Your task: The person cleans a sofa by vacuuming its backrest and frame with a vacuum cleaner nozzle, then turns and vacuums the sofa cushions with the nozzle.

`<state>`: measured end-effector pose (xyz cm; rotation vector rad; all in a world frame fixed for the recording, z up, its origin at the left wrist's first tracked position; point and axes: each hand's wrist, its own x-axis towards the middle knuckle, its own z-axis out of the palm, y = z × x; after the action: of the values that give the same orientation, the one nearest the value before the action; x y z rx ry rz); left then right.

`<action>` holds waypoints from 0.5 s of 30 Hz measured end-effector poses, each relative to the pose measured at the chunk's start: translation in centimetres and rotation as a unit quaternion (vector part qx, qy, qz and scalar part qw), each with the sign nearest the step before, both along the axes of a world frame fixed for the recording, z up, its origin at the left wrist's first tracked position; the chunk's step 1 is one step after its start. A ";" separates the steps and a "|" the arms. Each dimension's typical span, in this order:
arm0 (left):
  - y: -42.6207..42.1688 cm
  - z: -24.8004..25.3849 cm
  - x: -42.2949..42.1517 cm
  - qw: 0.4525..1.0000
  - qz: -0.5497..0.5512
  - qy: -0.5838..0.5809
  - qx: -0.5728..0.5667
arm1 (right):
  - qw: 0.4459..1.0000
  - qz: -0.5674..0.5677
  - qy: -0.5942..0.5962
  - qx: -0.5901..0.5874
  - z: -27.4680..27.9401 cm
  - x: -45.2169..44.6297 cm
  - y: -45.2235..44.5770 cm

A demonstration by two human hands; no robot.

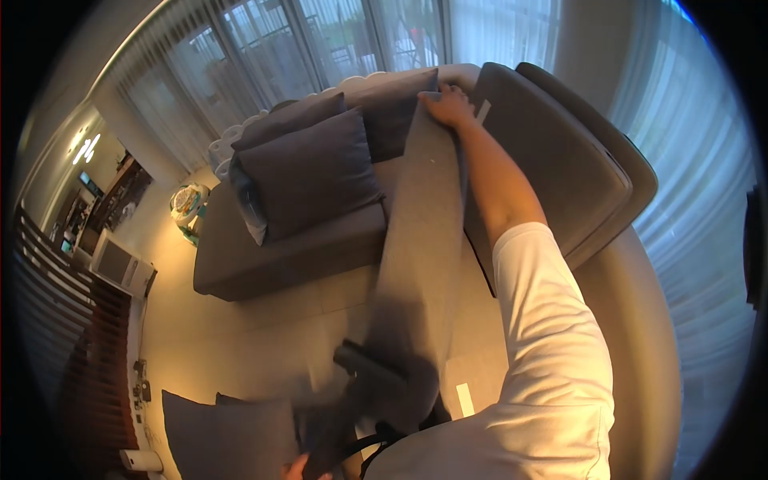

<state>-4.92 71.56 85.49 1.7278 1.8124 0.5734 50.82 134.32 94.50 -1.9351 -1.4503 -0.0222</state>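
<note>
My right hand [450, 106] reaches far forward and grips the upper edge of a long grey sofa cushion [424, 208], which stands up on its side. At the bottom edge of the view, only the fingers of my left hand [298, 467] show, curled by a dark handle. That handle seems to belong to a dark, motion-blurred tool [384, 380] resembling a handheld vacuum cleaner. The tool is close to the lower end of the cushion; whether they touch, I cannot tell.
Behind stands a grey sofa [296, 260] with several pillows [312, 172]. Large grey cushions [552, 160] lean at the right. More pillows [228, 436] lie at lower left. A baby walker-like toy [190, 210] and a white box-shaped appliance [120, 264] stand on the floor at left.
</note>
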 end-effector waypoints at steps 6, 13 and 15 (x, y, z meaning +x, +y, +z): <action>-3.0 -0.8 -1.5 0.999 0.026 -0.032 -0.021 | 0.992 0.077 -0.010 -0.101 -1.9 7.8 6.9; -3.4 -9.7 -2.9 0.955 0.111 -0.266 0.071 | 0.992 0.102 -0.016 -0.069 2.2 6.7 -1.5; -2.0 -10.8 -1.6 0.968 0.111 -0.168 0.150 | 0.994 0.098 -0.021 -0.043 3.5 5.1 -4.1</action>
<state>-6.48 69.53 74.66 1.4995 1.7470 1.2108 55.89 130.22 98.01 -1.8598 -1.6889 0.0914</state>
